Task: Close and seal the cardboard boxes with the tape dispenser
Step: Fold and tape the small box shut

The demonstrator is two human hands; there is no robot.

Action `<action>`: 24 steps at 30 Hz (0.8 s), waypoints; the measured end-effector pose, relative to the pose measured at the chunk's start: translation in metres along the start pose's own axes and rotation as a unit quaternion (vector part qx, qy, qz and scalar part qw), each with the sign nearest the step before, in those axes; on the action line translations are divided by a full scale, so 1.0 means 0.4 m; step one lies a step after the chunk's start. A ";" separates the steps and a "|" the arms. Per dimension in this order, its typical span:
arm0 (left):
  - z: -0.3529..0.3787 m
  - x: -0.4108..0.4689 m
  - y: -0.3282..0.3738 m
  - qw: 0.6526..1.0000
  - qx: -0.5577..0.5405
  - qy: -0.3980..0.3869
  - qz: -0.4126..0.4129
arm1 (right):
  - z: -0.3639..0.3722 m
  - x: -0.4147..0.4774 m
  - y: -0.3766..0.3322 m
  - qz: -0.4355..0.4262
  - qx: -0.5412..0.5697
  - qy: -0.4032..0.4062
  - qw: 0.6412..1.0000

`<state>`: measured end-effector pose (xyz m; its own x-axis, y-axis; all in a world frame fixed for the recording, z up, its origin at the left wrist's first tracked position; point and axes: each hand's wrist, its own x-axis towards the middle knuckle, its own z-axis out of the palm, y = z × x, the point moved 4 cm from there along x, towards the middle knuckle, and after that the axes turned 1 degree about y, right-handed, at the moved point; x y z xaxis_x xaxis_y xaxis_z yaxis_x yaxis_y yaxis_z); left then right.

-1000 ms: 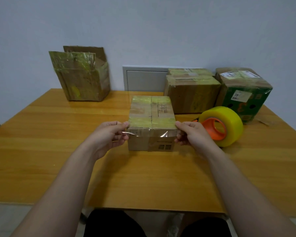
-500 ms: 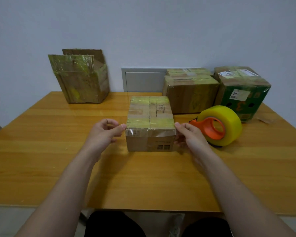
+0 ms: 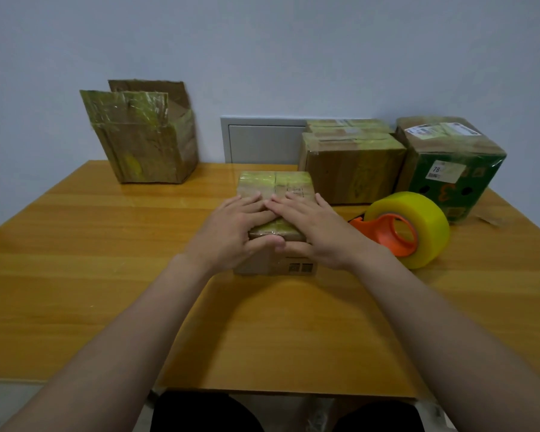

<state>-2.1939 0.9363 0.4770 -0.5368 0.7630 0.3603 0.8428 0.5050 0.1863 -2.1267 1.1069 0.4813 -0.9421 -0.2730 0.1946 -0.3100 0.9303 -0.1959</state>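
Setting: a wooden table [image 3: 106, 275] pushed against a plain pale wall [image 3: 262, 57], with a grey wall panel [image 3: 262, 141] behind the far edge.
Task's thing: a small cardboard box [image 3: 275, 185] lies directly under both hands, its flaps down and yellowish tape over its top.
Left hand [image 3: 231, 232]: palm down on the box top, fingers straight and pressing, thumb lapped over the near edge.
Right hand [image 3: 318, 232]: likewise flat on the top, touching the left hand at the fingertips over the middle seam.
Hands together: side by side and spread flat, holding nothing and pressing the tape down.
Tape dispenser [image 3: 406, 229]: an orange handle carrying a fat yellow roll, on the table just beside the right hand.
Beyond the hands: a sealed brown box [image 3: 353, 169] and a green printed box [image 3: 452, 169] past the right hand; an open box [image 3: 147, 145] with raised flaps well beyond the left hand.
Handling, as a judgement: the small box looks light and stiff enough to take a firm press, though the taped top is likely slick.
Where to hold: by the bare cardboard side walls, one hand each side, not by the glossy tape.
Step in hand: probably smoothing the strip; the open box looks left to do.
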 end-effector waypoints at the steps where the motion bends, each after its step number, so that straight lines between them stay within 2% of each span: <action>1: 0.001 -0.003 -0.003 1.000 -0.013 0.015 0.008 | 0.002 -0.001 0.003 -0.010 -0.001 -0.002 1.000; 4: 0.007 -0.010 -0.010 0.993 -0.083 0.082 0.021 | 0.008 -0.011 0.011 -0.031 0.049 0.024 0.998; 7: 0.026 -0.025 -0.019 0.955 -0.207 0.212 -0.016 | 0.028 -0.034 0.030 -0.003 0.161 0.157 0.974; 9: 0.043 -0.027 -0.014 0.917 -0.269 0.288 -0.068 | 0.057 -0.047 0.028 0.047 0.246 0.261 0.932; 12: 0.059 -0.028 -0.009 0.867 -0.330 0.349 -0.133 | 0.111 -0.043 0.005 0.147 0.388 0.374 0.830; 14: 0.065 -0.031 -0.007 0.856 -0.350 0.345 -0.159 | 0.136 -0.037 -0.003 0.188 0.450 0.405 0.774; 16: 0.077 -0.036 -0.005 0.848 -0.381 0.318 -0.186 | 0.146 -0.034 -0.003 0.202 0.486 0.396 0.752; 17: 0.085 -0.039 -0.007 0.832 -0.418 0.304 -0.201 | 0.147 -0.036 -0.003 0.204 0.506 0.383 0.746; 20: 0.104 -0.052 -0.012 0.777 -0.514 0.271 -0.241 | 0.146 -0.037 -0.002 0.190 0.531 0.351 0.747; 24: 0.102 -0.063 -0.015 0.795 -0.505 0.229 -0.246 | 0.138 -0.047 -0.001 0.169 0.535 0.319 0.764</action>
<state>-2.1872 0.9305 0.4293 -0.9351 0.2304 0.2692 0.2623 -0.0608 0.9631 -2.1158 1.0983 0.4245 -0.8431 0.4314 0.3212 -0.3112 0.0959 -0.9455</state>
